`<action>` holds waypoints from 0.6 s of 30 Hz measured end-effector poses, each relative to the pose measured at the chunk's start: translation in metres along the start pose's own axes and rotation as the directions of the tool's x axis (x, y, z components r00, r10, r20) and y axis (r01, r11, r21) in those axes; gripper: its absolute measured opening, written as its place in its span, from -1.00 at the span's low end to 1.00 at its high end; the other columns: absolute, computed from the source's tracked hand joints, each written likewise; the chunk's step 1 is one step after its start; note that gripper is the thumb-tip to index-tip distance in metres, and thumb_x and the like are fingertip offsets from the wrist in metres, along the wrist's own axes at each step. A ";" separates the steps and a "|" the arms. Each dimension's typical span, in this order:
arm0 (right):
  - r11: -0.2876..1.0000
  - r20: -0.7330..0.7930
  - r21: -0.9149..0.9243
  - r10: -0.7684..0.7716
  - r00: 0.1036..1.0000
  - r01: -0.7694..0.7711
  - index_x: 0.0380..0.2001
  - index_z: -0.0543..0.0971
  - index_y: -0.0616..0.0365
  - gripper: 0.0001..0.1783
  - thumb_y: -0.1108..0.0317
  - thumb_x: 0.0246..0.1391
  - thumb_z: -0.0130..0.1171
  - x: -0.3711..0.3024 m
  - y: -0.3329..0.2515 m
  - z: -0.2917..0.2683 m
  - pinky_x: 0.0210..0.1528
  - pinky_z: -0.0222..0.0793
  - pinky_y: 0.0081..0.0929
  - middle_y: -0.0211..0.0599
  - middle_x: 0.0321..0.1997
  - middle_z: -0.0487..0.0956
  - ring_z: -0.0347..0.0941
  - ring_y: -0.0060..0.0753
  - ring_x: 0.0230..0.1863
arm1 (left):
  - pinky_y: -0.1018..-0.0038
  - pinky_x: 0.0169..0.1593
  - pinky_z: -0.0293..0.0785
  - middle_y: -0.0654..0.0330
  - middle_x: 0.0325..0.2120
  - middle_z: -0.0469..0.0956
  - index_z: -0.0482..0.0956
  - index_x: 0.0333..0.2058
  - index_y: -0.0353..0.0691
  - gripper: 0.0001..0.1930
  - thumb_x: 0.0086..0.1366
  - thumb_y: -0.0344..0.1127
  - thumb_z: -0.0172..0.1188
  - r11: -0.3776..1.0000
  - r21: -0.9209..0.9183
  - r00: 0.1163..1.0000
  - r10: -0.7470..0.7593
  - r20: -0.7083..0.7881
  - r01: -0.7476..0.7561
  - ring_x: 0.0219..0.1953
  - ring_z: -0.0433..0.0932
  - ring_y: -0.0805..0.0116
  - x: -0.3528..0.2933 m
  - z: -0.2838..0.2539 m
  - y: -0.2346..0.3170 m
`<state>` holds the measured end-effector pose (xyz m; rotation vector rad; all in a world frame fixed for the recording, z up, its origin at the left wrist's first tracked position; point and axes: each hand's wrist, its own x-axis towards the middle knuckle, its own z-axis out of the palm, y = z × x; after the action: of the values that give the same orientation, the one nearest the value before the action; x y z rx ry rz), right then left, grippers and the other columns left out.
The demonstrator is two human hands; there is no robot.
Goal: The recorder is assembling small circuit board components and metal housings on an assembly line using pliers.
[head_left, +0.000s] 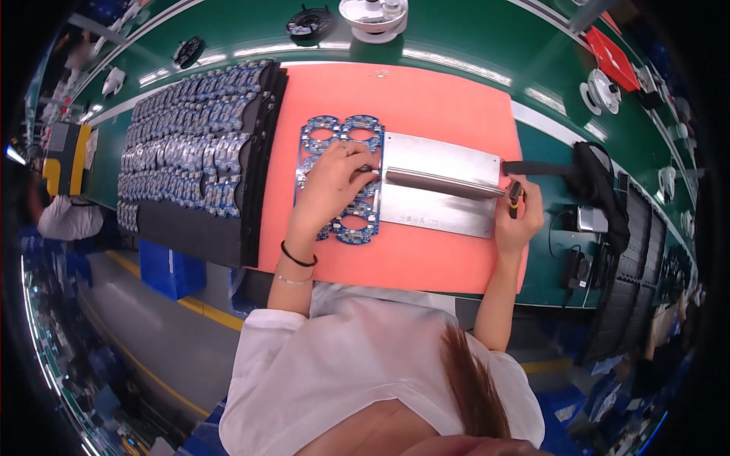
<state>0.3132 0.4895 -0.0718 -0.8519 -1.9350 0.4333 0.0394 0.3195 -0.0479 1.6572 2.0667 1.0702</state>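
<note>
A panel of blue circuit boards with oval openings lies on the salmon-coloured mat. My left hand is over its middle, fingers curled and closed at the panel's right side, covering part of it. Against that side lies a silver metal plate with a raised metal bar running across it. At the plate's right end my right hand is closed around a small hand tool with a yellow and black handle. The tool's working end is too small to make out.
On the left, several rows of blue circuit boards lie on a stack of black foam sheets. White and black reels stand at the back. To the right are a black strap-like bundle, small devices and black trays.
</note>
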 end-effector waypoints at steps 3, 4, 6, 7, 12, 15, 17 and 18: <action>0.999 -0.018 -0.042 -0.020 1.000 0.020 -0.20 0.63 0.16 -0.73 0.59 -0.03 0.21 0.001 -0.002 -0.009 -0.19 0.46 -0.34 -0.18 -0.30 0.57 0.56 -0.15 -0.27 | 0.20 0.08 0.40 0.04 -0.13 0.57 0.63 -0.24 -0.31 -0.81 0.14 -0.44 0.33 0.997 -0.016 0.997 0.069 0.027 -0.069 -0.03 0.48 -0.04 0.004 -0.002 0.003; 0.994 -0.013 -0.101 -0.030 0.999 0.028 -0.24 0.62 0.15 -0.74 0.58 -0.08 0.23 -0.003 0.006 -0.006 -0.26 0.45 -0.31 -0.17 -0.32 0.57 0.55 -0.09 -0.31 | 0.19 0.08 0.40 0.01 -0.15 0.58 0.64 -0.23 -0.32 -0.81 0.16 -0.45 0.31 0.999 0.021 0.997 0.032 0.069 -0.034 -0.03 0.49 -0.08 0.005 0.004 -0.004; 0.998 -0.051 -0.028 -0.049 0.997 0.048 -0.27 0.61 0.14 -0.72 0.59 -0.15 0.25 -0.005 0.016 0.007 -0.30 0.45 -0.26 -0.12 -0.34 0.57 0.55 -0.03 -0.33 | 0.18 0.06 0.43 -0.03 -0.22 0.61 0.63 -0.28 -0.34 -0.87 0.18 -0.48 0.29 0.994 0.106 0.999 -0.025 0.028 0.021 -0.07 0.53 -0.08 0.002 0.005 -0.007; 0.999 -0.050 0.050 -0.015 0.999 0.018 -0.27 0.61 0.14 -0.69 0.61 -0.18 0.25 -0.005 0.016 0.010 -0.29 0.47 -0.27 -0.14 -0.36 0.57 0.55 -0.04 -0.34 | 0.20 0.06 0.43 -0.02 -0.26 0.60 0.62 -0.31 -0.34 -0.88 0.16 -0.48 0.30 0.998 0.056 0.999 -0.037 0.036 0.035 -0.09 0.54 -0.05 0.000 0.003 -0.012; 0.998 -0.066 0.057 -0.002 0.998 0.005 -0.25 0.61 0.14 -0.57 0.67 -0.34 0.24 -0.005 0.004 -0.007 -0.27 0.47 -0.32 -0.31 -0.39 0.56 0.52 -0.18 -0.32 | 0.25 0.00 0.38 0.04 -0.28 0.56 0.60 -0.34 -0.34 -0.86 0.10 -0.52 0.35 0.995 0.098 0.997 -0.004 0.077 -0.003 -0.14 0.49 0.03 -0.004 0.000 0.003; 0.999 -0.067 0.041 -0.004 0.998 0.006 -0.24 0.61 0.13 -0.57 0.66 -0.33 0.26 -0.004 0.003 -0.009 -0.25 0.47 -0.31 -0.31 -0.39 0.56 0.52 -0.18 -0.33 | 0.22 -0.02 0.37 0.05 -0.26 0.56 0.59 -0.34 -0.33 -0.85 0.10 -0.52 0.36 0.988 0.150 0.997 0.026 0.072 -0.037 -0.13 0.48 0.02 -0.001 0.002 0.006; 0.999 -0.062 0.031 -0.010 0.998 0.012 -0.24 0.61 0.13 -0.57 0.64 -0.32 0.27 -0.002 0.005 -0.009 -0.25 0.46 -0.31 -0.31 -0.39 0.56 0.52 -0.18 -0.33 | 0.18 -0.03 0.36 0.05 -0.26 0.54 0.54 -0.34 -0.33 -0.85 0.13 -0.53 0.32 0.973 0.225 0.995 0.036 0.095 -0.057 -0.14 0.47 -0.01 0.002 0.006 0.011; 0.999 -0.065 0.033 -0.016 0.998 0.019 -0.24 0.61 0.13 -0.57 0.64 -0.32 0.27 -0.002 0.006 -0.009 -0.25 0.46 -0.31 -0.31 -0.39 0.56 0.52 -0.18 -0.33 | 0.18 -0.03 0.36 0.05 -0.26 0.54 0.54 -0.34 -0.33 -0.85 0.13 -0.53 0.32 0.972 0.227 0.995 0.040 0.089 -0.059 -0.14 0.47 -0.01 0.002 0.008 0.013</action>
<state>0.3235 0.4919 -0.0719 -0.8173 -1.8690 0.4215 0.0532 0.3249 -0.0438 1.8362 2.1729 0.7836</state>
